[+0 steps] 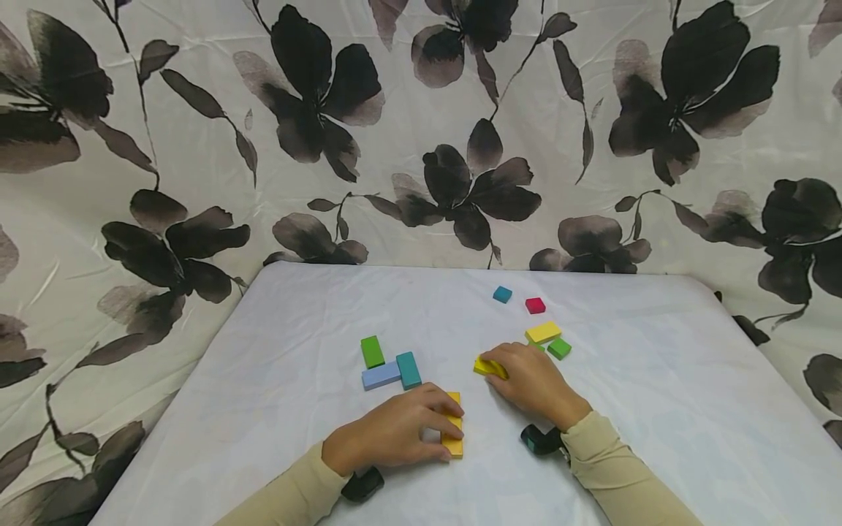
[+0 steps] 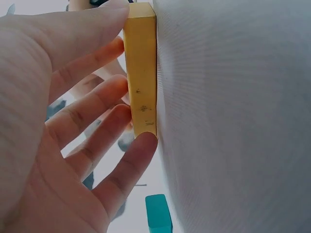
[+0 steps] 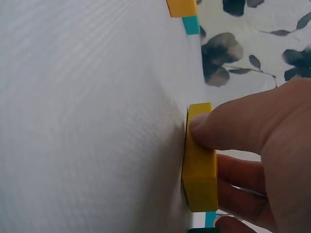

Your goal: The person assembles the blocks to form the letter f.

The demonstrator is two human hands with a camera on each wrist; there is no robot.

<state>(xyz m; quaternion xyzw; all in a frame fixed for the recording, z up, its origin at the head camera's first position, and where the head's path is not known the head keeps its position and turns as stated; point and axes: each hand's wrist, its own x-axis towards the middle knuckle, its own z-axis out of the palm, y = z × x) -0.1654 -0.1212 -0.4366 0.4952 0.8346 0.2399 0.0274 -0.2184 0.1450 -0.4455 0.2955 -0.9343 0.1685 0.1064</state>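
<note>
Left hand [image 1: 404,431] grips orange block [image 2: 141,73], right hand [image 1: 531,376] yellow block [image 3: 199,160]; from left hand, eleven-o'clock trio [image 1: 381,376] seems placed, two-o'clock blocks [image 1: 543,332] unplaced.

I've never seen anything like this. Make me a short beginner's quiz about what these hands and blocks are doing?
1. Which colour is the block that the right hand pinches? a) red b) yellow c) green
2. True or false: the left hand is gripping a green block.
3. Fill in: in the head view, just left of the red block lies a ____ block.

Key:
1. b
2. False; it holds an orange-yellow block.
3. blue
</note>
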